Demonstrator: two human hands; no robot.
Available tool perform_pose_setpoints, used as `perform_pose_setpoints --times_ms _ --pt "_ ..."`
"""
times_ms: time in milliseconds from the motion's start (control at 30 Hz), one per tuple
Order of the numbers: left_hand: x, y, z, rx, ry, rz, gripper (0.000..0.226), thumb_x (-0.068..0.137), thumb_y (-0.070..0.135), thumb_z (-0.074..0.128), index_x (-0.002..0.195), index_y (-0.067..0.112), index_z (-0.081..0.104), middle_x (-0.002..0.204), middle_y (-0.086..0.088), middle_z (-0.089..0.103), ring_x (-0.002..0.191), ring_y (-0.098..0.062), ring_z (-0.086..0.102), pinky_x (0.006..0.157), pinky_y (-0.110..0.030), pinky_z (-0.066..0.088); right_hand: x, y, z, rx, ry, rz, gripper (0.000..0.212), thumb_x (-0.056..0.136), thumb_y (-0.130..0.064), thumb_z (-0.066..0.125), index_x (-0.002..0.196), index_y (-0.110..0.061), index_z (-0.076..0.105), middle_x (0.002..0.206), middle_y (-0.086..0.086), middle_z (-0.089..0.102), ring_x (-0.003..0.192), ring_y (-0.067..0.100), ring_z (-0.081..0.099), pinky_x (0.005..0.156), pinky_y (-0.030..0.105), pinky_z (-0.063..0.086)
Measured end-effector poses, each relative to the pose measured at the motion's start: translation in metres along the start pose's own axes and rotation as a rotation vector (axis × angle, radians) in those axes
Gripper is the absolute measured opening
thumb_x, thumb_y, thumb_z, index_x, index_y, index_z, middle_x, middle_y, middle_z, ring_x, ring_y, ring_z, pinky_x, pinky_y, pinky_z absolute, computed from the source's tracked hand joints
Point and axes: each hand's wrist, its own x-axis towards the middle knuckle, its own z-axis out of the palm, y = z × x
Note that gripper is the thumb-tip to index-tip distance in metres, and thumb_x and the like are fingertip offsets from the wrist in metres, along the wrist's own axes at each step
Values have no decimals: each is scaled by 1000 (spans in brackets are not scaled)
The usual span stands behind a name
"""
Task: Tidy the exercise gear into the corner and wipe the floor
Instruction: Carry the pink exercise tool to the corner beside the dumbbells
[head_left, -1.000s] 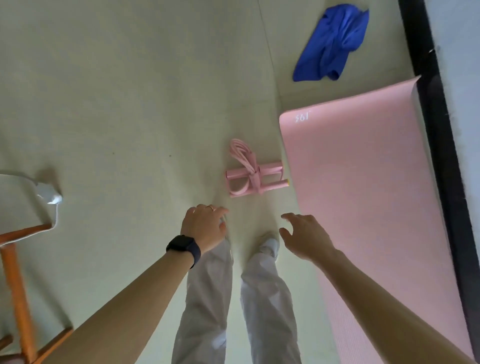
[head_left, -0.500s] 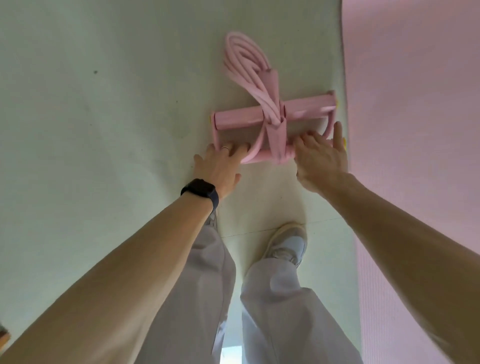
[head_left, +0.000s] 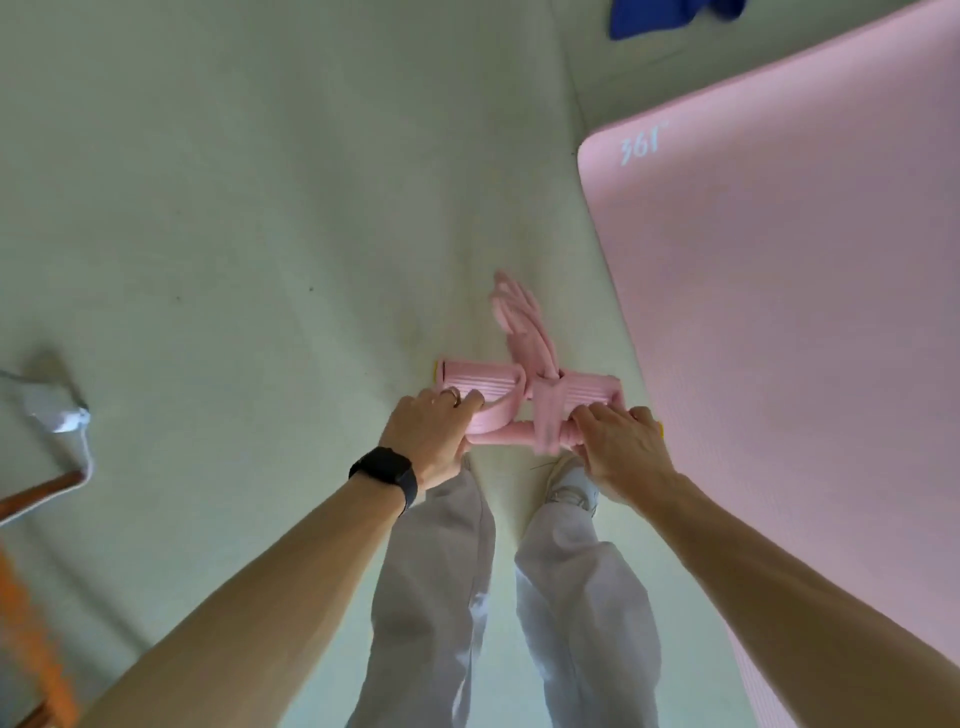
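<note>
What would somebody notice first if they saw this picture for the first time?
First, the pink resistance puller in the centre, its near bar gripped by the left hand and the right hand. Next, the large pink mat spread on the floor along the right side. A blue cloth lies crumpled at the top edge, beyond the mat.

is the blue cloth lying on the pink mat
No, the blue cloth lies on the bare floor, past the far end of the pink mat.
</note>
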Motion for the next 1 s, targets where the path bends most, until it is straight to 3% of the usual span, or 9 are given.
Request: perform_pose_setpoints --times_ms 167,367,533,600,700,767,900,1000 --pt "-99 43 -117 115 56 132 60 92 28 59 143 29 27 122 -7 58 92 -30 61 71 -39 43 -122 -28 -89 135 68 94 14 95 -26 55 109 -22 56 108 -7 63 107 22 57 87 39 35" --pt "-177 106 -248 210 296 220 58 81 37 67 132 31 39 116 -2 63 88 -29 60 73 -39 45 -257 -48 -199 176 286 269 10 91 -16 55 100 -20 59 96 -3 63 99 26 58 80 40 36" --pt "-218 158 -322 314 506 545 52 67 37 79 112 17 61 103 0 71 113 -26 56 79 -40 38 -364 -57 -258 42 468 458 12 83 -17 64 92 -23 58 85 -6 62 86 26 60 70 37 29" --pt "-230 180 -350 330 528 688 55 62 33 85 107 14 60 100 -1 71 108 -26 62 81 -41 41 -403 -64 -270 19 516 549 14 81 -17 66 92 -23 58 86 -5 64 86 26 61 70 37 34" --pt "-253 222 -392 374 522 867 68 54 38 92 109 14 59 92 -3 72 90 -27 68 73 -37 49 -465 -82 -277 14 682 727 19 74 -12 73 87 -19 62 80 -3 63 79 28 61 68 37 39" --pt "-274 255 -414 414 500 977 75 56 44 92 116 14 58 95 -7 72 95 -30 68 68 -39 53 -507 -96 -275 37 836 862 22 69 -7 76 84 -17 64 76 0 62 76 30 61 67 38 39" --pt "-332 332 -433 413 499 1262 73 62 42 91 120 11 61 96 -7 67 101 -29 65 42 -37 53 -596 -134 -251 83 1048 1148 24 69 -3 74 85 -16 62 74 -1 59 74 31 58 70 40 37" --pt "-385 400 -425 458 509 1494 70 66 45 87 123 14 61 98 -2 67 116 -31 63 40 -35 50 -665 -168 -221 98 1111 1386 24 69 -5 76 83 -16 60 73 -1 62 75 31 59 72 40 39"
